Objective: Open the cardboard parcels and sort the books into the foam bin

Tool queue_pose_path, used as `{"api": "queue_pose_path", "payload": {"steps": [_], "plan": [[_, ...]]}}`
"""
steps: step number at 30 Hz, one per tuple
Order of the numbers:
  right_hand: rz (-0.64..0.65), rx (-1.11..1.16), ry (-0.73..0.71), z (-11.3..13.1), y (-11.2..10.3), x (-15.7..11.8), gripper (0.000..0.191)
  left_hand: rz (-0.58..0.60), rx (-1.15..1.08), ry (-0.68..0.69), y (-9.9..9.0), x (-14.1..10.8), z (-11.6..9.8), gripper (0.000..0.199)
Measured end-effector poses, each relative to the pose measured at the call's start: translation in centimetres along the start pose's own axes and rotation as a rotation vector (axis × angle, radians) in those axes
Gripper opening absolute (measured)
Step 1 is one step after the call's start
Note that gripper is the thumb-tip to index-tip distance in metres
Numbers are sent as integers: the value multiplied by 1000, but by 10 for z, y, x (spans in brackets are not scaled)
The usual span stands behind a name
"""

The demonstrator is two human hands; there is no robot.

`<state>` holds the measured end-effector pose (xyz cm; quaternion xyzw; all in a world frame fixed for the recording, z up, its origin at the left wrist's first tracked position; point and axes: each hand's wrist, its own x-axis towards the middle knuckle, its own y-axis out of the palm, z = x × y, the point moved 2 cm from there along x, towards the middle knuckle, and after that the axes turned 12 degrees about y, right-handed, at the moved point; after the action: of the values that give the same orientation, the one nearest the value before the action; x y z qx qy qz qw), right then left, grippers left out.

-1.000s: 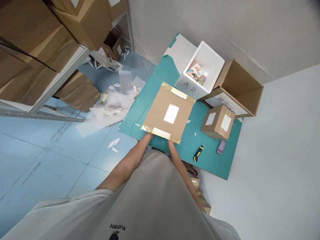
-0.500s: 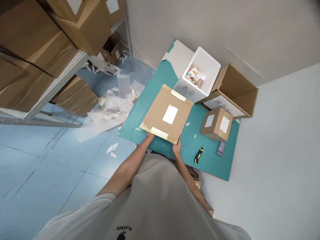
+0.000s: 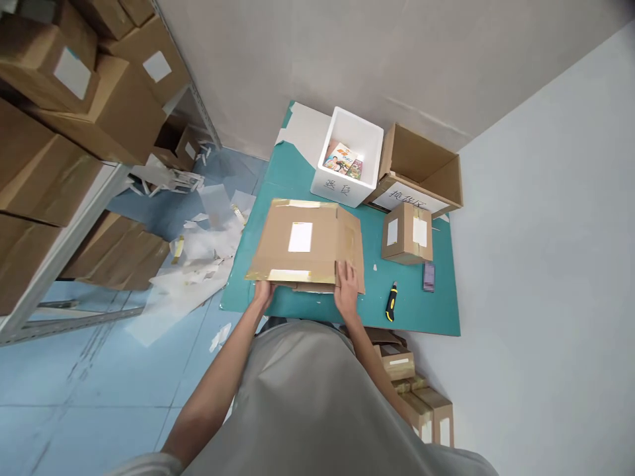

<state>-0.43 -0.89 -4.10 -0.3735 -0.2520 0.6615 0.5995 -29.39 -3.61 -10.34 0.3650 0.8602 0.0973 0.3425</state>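
Teal table under brown carton, contact unclear. White label faces up; carton's long axis left-right, right panel angled down. Left hand grips near-left edge from below, fingers hidden. Right hand clasps near-right corner, fingers forward on top, thumb unclear. Label print unreadable.

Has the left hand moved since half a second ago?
Yes: it looks so. The left hand has shifted left, toward the green table's near left corner, farther from the knife.
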Motion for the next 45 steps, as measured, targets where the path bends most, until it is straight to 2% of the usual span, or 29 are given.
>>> {"api": "queue_pose_path", "payload": {"steps": [2,4,6,7,8,11,13,16,18,20,22,25,29,31,34,36,38,41,45], "plan": [[117,-196,-42,8,13,4,73,-77,-46,-60,-13,4,-7,34],[314,-301,-36,10,33,6,71,-162,-113,-138,-29,6,-14,36],[550,-333,-8,6,53,6,72,-224,-159,-197,-46,5,-22,39],[624,-326,17,3,60,5,72,-235,-169,-209,-54,3,-25,41],[639,-307,56,-1,64,5,73,-231,-177,-208,-62,0,-29,41],[435,-153,228,-15,60,10,92,-194,-266,-210,-82,-5,-39,39],[337,89,348,-24,51,15,104,-163,-324,-206,-91,-6,-47,39],[305,416,487,-30,39,23,95,-125,-370,-198,-98,-2,-62,40],[279,492,548,-29,31,25,88,-97,-389,-204,-99,0,-76,40],[290,545,569,-26,25,19,81,-62,-380,-221,-97,0,-92,40],[312,696,588,-22,17,4,70,-14,-338,-239,-92,-2,-107,38],[211,1010,645,-21,0,-37,60,92,-249,-262,-83,-4,-120,35],[-62,1204,739,-25,-28,-122,64,266,-189,-285,-60,3,-117,45],[-188,1237,778,-27,-38,-170,67,340,-111,-373,-41,10,-105,51],[-377,1300,866,-30,-43,-241,67,478,143,-549,-5,15,-79,37],[-494,1350,917,-34,-43,-285,66,608,307,-603,19,10,-61,37],[-576,1388,950,-39,-42,-327,66,740,435,-636,40,-2,-48,43],[-644,1425,973,-43,-39,-384,65,880,629,-682,61,-32,-35,38],[-735,1481,982,-51,-24,-450,63,1010,889,-721,68,-89,-25,26]]}}
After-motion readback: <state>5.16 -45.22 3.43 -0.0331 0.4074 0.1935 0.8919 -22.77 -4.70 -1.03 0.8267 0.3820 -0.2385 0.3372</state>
